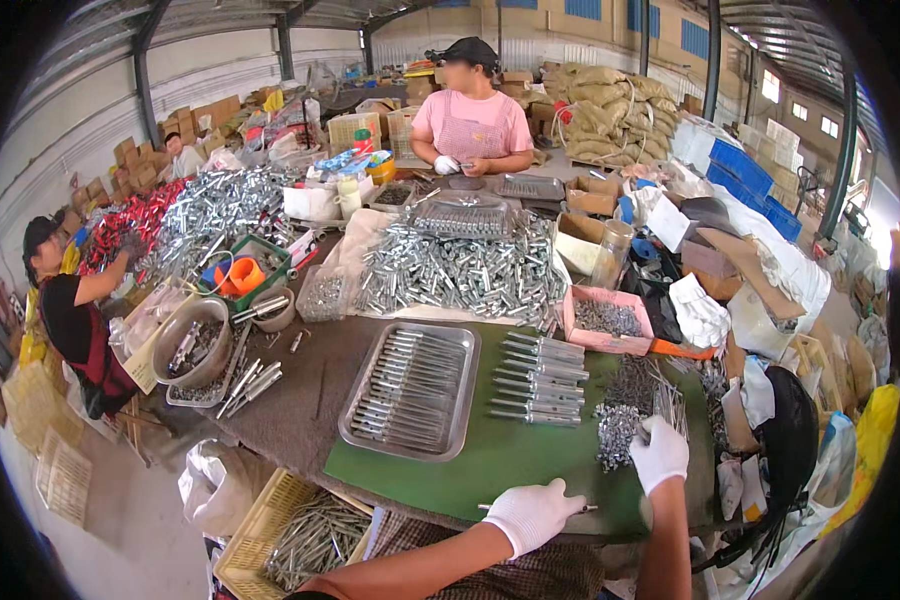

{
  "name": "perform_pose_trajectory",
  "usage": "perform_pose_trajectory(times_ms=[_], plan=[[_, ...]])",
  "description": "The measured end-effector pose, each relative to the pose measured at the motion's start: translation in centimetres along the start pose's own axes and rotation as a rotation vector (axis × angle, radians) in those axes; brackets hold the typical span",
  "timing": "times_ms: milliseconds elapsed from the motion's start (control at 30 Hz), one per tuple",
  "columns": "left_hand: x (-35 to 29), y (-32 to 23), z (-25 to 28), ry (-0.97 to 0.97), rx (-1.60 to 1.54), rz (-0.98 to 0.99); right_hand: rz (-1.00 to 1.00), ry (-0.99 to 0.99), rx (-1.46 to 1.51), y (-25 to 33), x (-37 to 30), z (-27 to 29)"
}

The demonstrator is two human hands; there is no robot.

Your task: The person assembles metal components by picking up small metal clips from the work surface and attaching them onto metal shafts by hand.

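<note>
My left hand [535,518], in a white glove, is closed around a slim metal rod at the near edge of the green mat [530,470]. The rod's ends stick out on both sides of the fingers. My right hand [661,455], gloved too, has its fingers drawn together at a pile of small shiny metal parts [618,436]; anything in its fingertips is hidden. Beyond that pile lie darker small pieces [635,380] and thin metal pins [668,400]. A row of metal cylinders with thin rods [540,380] rests on the mat, beside a steel tray [458,440] of similar pieces.
A large heap of metal sleeves [460,265] lies behind the mat, with a pink bin [610,342] to its right. Tubs of parts [192,375] stand at left. A yellow crate [240,560] holds rods below the table. A person [475,125] works opposite; another [75,300] works left.
</note>
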State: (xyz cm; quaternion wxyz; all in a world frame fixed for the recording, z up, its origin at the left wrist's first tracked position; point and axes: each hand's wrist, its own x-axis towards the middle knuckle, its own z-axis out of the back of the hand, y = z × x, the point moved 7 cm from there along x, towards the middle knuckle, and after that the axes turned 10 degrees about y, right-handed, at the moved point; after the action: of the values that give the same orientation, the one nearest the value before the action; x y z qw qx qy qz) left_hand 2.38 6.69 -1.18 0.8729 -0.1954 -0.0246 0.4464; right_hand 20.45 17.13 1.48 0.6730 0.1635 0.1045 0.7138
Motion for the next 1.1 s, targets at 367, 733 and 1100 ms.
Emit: perform_pose_trajectory(times_ms=[367, 733, 1100], plan=[[-0.7, -0.4, -0.4, -0.027, -0.099, 0.032, 0.26, 0.084, 0.285, 3.8, -10.7, -1.7], [-0.5, 0.0, 1.0, 0.007, -0.061, 0.088, 0.444, 0.029, 0.121, 5.7, -11.0, -1.0], [-0.5, -0.5, 1.0, -0.077, 0.006, 0.06, 0.056, -0.056, 0.287, 0.0, -6.8, -1.6]])
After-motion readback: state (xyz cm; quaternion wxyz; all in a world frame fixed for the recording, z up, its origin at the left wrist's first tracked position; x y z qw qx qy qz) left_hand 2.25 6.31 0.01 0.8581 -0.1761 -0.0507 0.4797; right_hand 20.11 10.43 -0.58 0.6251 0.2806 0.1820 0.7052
